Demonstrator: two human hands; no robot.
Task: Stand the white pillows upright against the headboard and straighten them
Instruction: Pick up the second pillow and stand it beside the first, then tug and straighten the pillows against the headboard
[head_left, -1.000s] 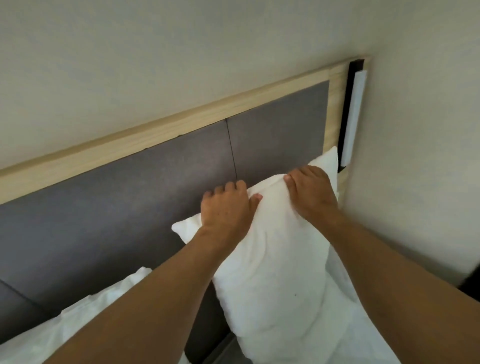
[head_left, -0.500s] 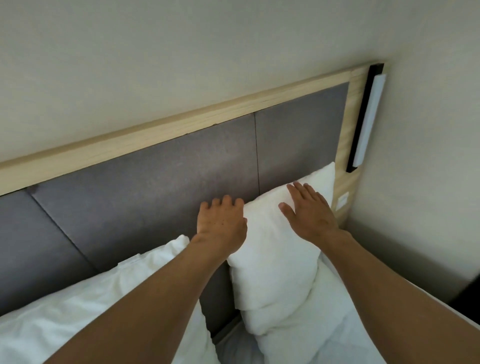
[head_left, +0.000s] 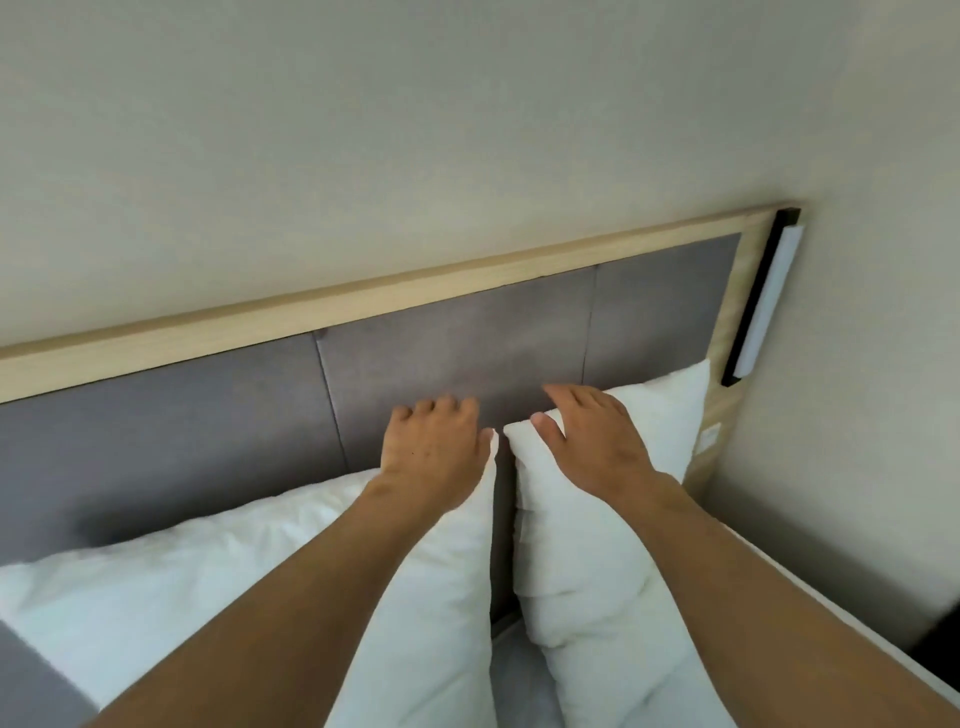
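A: What is seen nearest?

B: Two bare forearms are stretched forward over the bed (head_left: 524, 686). Under them two white pillows are stood against the headboard (head_left: 447, 343), with a narrow dark gap left between them.

A: How are the hands placed?

B: The left hand (head_left: 434, 447) is laid palm down on the top corner of the left pillow (head_left: 218, 582), fingers loosely curled over its upper edge; nothing is gripped. The right hand (head_left: 597, 441) is spread flat on the top of the right pillow (head_left: 582, 561), fingers apart, the thumb set at its inner corner; it too is closed on nothing.

A: And the pillows themselves?

B: The right pillow is stood upright, its far corner raised near the wooden frame. The left pillow is leaned against the grey panels, its long top edge sloped down toward the left.

A: What lies beyond?

B: Grey padded panels are framed in pale wood. At the right end a long light (head_left: 763, 301) in a black mount is fixed, with a small white plate (head_left: 709, 434) below it. A plain wall (head_left: 415, 130) is seen above.
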